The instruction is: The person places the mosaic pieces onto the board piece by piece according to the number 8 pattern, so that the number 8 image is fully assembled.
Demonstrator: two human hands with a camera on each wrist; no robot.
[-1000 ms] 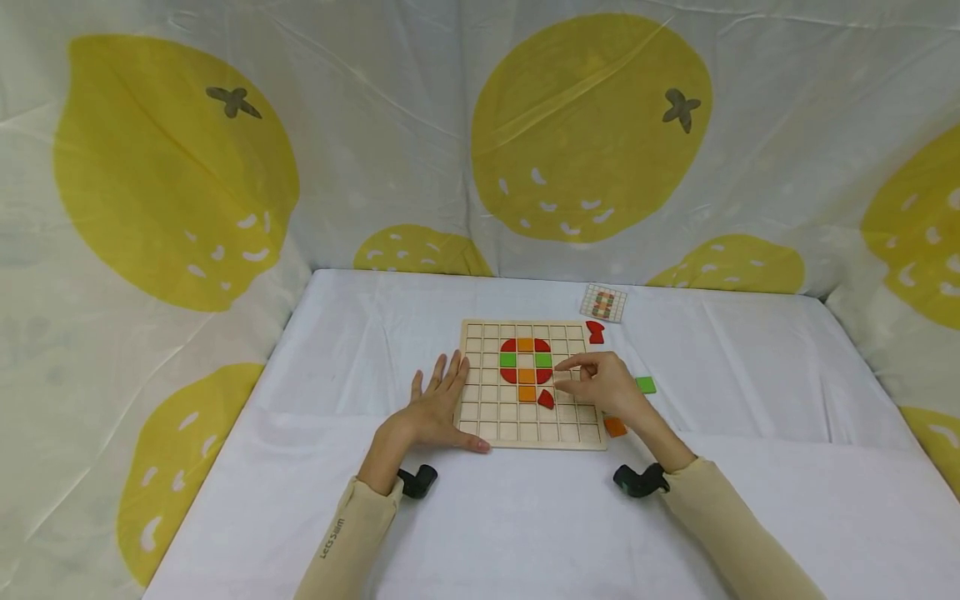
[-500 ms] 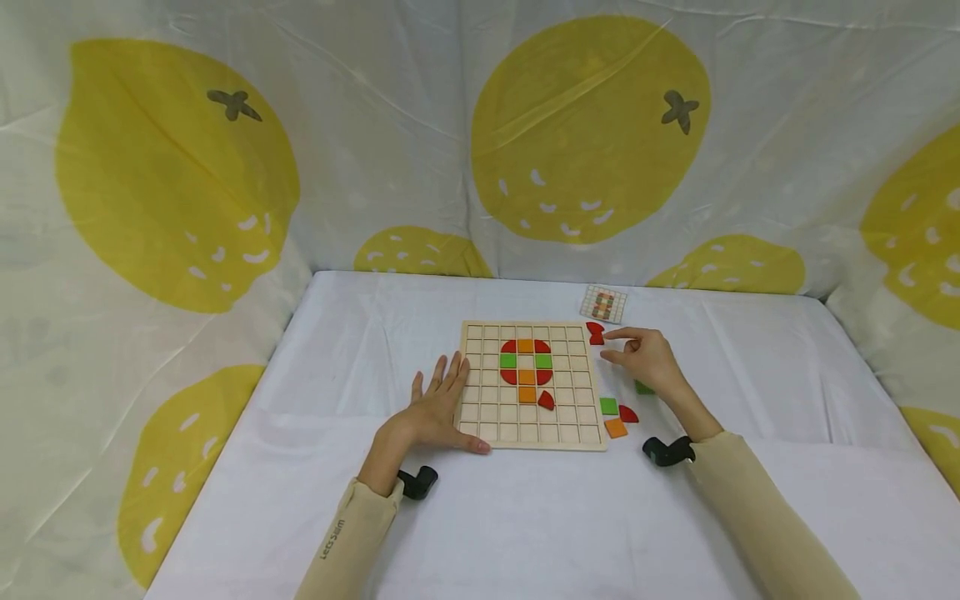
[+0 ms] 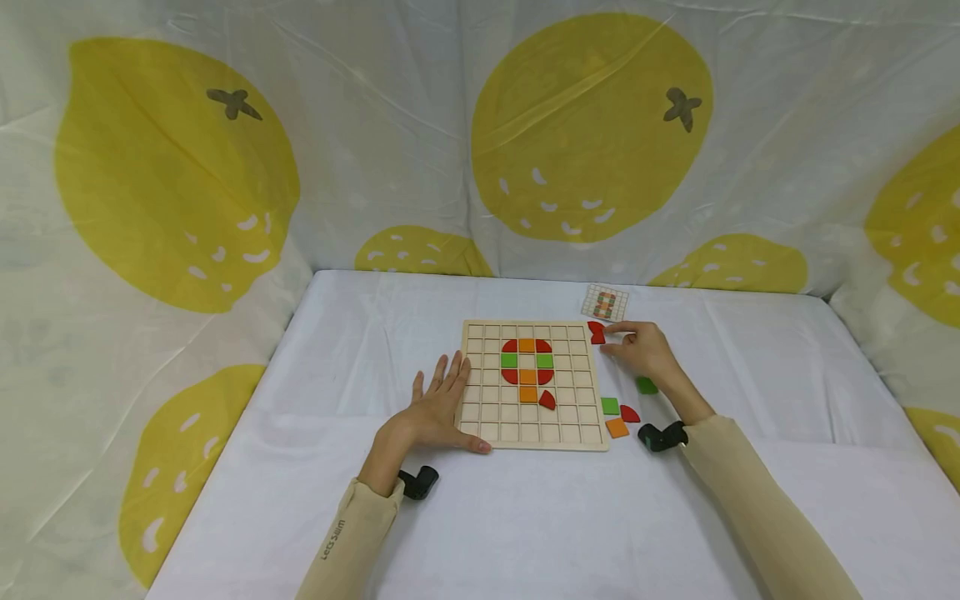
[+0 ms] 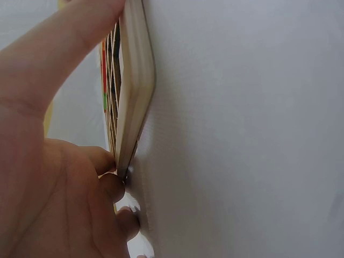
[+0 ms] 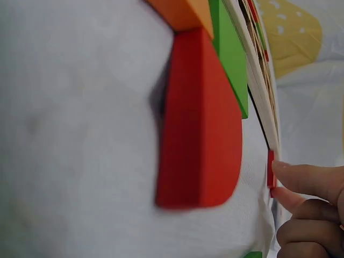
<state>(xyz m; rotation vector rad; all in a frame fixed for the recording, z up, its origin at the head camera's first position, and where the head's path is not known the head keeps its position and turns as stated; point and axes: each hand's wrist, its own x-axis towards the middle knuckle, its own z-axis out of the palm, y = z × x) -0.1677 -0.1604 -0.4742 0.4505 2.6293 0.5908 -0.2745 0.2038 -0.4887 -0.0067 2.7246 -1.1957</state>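
Note:
My left hand (image 3: 431, 412) is spread at the left edge of the wooden grid board (image 3: 480, 421), its thumb along the front edge. In the left wrist view, the fingertips meet the board's rim (image 4: 137, 70). Two red pieces (image 3: 597, 333) lie beside the board's far right corner. Over there my right hand (image 3: 643, 348) has thumb and index fingertips at these pieces, its other fingers curled; I cannot tell whether it pinches one. On the board, red rounded corners, orange squares and green squares form a ring. Below it sit an orange square (image 3: 528, 395) and a tilted red quarter-round piece (image 3: 547, 400).
A small pattern card (image 3: 604, 302) lies beyond the board's far right corner. Right of the board are a green square (image 3: 610, 406), a red quarter-round piece (image 3: 630, 413) and an orange square (image 3: 617, 427). A green piece (image 3: 647, 386) lies under the right forearm.
My right hand has left the board and moved right and away to the red pieces, uncovering the loose pieces beside the board. My left hand stays put.

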